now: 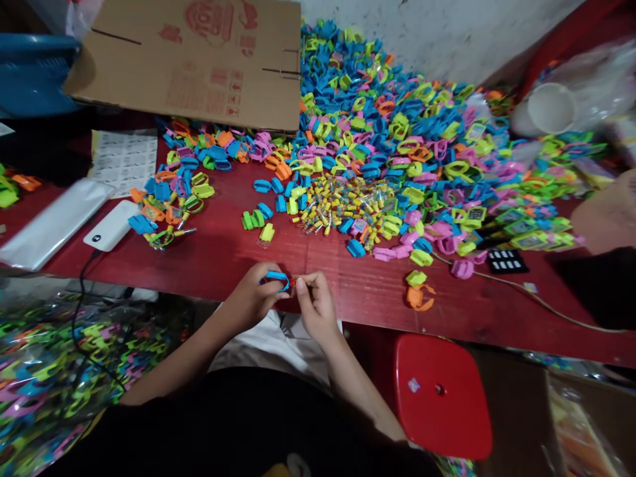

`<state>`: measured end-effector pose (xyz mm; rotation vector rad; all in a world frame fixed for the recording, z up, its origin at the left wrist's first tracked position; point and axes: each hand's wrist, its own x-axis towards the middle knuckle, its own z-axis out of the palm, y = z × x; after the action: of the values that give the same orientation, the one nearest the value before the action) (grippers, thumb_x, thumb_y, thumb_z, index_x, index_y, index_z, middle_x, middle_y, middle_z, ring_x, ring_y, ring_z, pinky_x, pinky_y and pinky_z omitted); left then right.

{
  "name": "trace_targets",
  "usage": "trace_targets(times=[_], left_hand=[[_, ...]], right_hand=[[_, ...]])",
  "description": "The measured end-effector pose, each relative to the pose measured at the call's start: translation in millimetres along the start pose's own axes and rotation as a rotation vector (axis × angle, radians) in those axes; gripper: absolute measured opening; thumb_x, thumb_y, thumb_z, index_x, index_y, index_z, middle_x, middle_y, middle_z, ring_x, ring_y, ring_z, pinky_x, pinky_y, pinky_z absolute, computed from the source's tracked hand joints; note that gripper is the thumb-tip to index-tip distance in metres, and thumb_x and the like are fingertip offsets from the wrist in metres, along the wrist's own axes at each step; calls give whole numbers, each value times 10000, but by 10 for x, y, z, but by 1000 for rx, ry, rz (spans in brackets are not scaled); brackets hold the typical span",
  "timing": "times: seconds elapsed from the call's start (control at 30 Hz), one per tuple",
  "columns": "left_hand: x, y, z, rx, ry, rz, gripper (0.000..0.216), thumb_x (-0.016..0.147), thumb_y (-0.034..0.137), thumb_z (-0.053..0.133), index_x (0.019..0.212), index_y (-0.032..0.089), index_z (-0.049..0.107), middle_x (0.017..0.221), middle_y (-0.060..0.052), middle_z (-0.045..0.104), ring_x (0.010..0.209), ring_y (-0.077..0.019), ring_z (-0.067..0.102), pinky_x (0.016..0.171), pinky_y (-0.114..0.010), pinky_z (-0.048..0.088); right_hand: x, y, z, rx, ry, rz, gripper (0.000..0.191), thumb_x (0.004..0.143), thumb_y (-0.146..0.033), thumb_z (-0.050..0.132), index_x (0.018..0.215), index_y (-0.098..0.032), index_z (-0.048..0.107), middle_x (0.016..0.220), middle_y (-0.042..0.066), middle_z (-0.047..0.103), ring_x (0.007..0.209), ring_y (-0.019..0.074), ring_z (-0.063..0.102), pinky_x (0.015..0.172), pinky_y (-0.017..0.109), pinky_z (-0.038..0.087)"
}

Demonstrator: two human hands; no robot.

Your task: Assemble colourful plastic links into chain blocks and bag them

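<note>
Over the front edge of the red table, my left hand is closed round a blue plastic toy watch with a looped strap. Right beside it, my right hand pinches a tiny reddish piece against the watch's end; its exact kind is too small to tell. Beyond my hands lies a heap of small yellow-and-clear tubes. A yellow toy watch and several green and blue ones rest between that heap and my left hand. Toy watches with tubes by them form a small pile at the left.
A large mound of colourful toy watches fills the back, beside a cardboard box. A white power bank with a black cable and plastic bags lie left. A red stool stands front right; another person's arm shows at right.
</note>
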<state>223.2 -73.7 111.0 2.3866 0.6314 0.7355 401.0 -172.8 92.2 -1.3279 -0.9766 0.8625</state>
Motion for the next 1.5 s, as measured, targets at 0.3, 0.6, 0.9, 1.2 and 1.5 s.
trace_targets(times=[0.3, 0.6, 0.9, 1.2, 1.5], left_hand=[[-16, -2, 44, 75, 135, 54, 103, 1100, 244, 709, 1075, 198, 798, 1223, -122, 717, 1093, -243, 721, 955, -387, 636], [32, -100, 44, 172, 110, 101, 147, 1103, 177, 650, 1108, 193, 796, 1230, -115, 743, 1074, -246, 702, 990, -397, 618], [46, -292, -13, 106, 21, 146, 231, 1101, 131, 613, 1235, 245, 763, 1396, -103, 773, 1200, -242, 752, 1068, -449, 645], [-89, -431, 175, 47, 62, 121, 184, 1113, 235, 700, 1272, 253, 791, 1425, -113, 819, 1280, -236, 797, 1150, -463, 653], [-112, -1460, -1137, 554, 587, -569, 296, 979, 446, 877, 1016, 163, 799, 1275, -99, 799, 1273, -375, 682, 1255, -728, 481]], right_hand=[[-38, 62, 143, -50, 98, -138, 314, 1172, -595, 588, 1129, -286, 616, 1071, 50, 719, 1002, 224, 725, 892, 388, 607], [-4, 91, 131, -85, 65, -7, 313, 1132, -573, 648, 1055, -274, 598, 1000, 38, 717, 932, 224, 706, 865, 375, 583], [153, 106, -40, 213, -264, 217, 608, 1048, -818, 673, 1272, -258, 749, 774, -8, 718, 652, 184, 590, 661, 326, 501], [116, 273, 80, 169, -172, 263, 587, 1032, -787, 712, 1034, -228, 889, 707, 9, 713, 639, 186, 614, 679, 341, 553], [1199, 699, -483, -526, 144, -64, 453, 1118, -468, 608, 1437, -224, 817, 1362, 195, 745, 1325, 348, 666, 1218, 567, 525]])
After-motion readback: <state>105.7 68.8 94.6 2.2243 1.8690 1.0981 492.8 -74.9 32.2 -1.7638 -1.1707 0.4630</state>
